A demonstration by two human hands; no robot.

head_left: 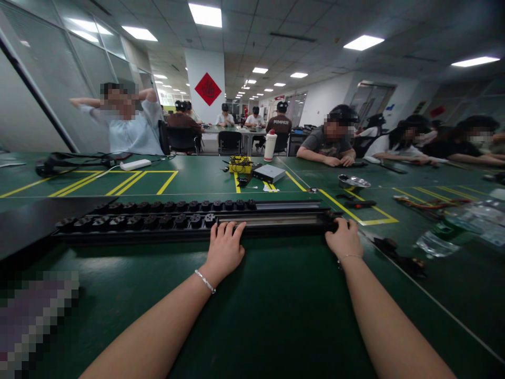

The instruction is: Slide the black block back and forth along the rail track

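Item: black twin-channel track (276, 230), laid lengthwise from left to right across the green tabletop (276, 300), in front of the person and beyond both forearms. Fitted toward its left, two rows of round black socket-like modules, the far row reaching further right than the near row.

Near row's rightmost module (210, 219): sat just at the fingertips of the left hand (224, 253), beyond and slightly left of its palm; left hand the nearer of the two. Left grip: palm down, fingers spread over the track's near edge, nothing seen pinched.

Right hand (347, 243): at the track's right end, well apart from the modules, which lay to its left along the channel. Right grip: fingers bent about the dark end piece (331, 215); whether they pinched it could not be told.

Writing, left to right: red diamond sign (208, 89) on a white column, bearing one large character, too soft to read surely; brown shirt (280, 124) of a seated person, lettered "PUMPKIN"; clear plastic bottle (444, 231), green label, wording illegible.
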